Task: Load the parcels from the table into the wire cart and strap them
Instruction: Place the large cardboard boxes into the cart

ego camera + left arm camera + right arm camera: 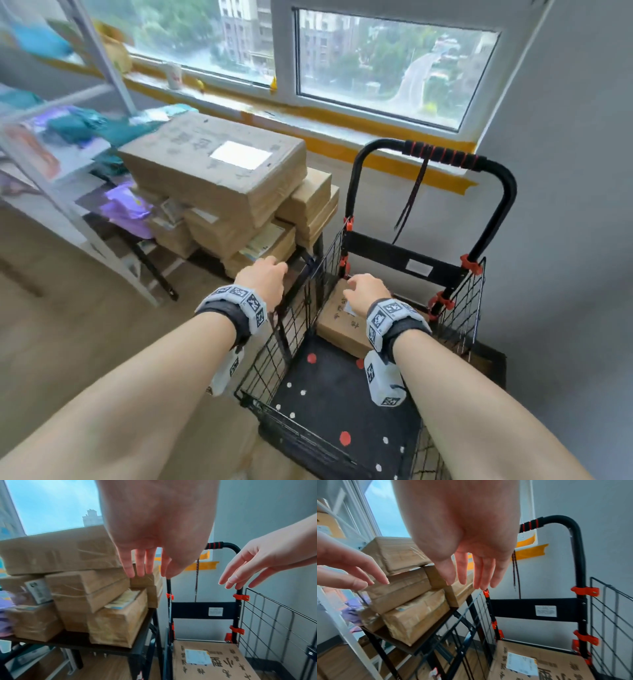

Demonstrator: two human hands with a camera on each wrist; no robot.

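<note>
- Both hands are free of any load: the left hand (263,274) reaches toward the stack on the table with fingers straight and spread, and the right hand (368,291) hovers with relaxed fingers above the cart, holding nothing.
- One flat parcel (342,322) already lies on the floor of the wire cart (308,301), pushed against the back frame; the remaining parcels (219,171) sit piled on the black table (102,644) just beside the cart's left wall.
- Step in hand, as judged: fetching the next parcel. The nearest small boxes (118,616) at the table's corner carry larger ones above (the big top carton overhangs them), so pulling a low box first risks toppling the pile.
- Advised: take from the top, one hand under each end, and set it flat beside or upon the loaded parcel.
- Black strap (412,198) hangs from the handle (442,152), unused as yet.
</note>
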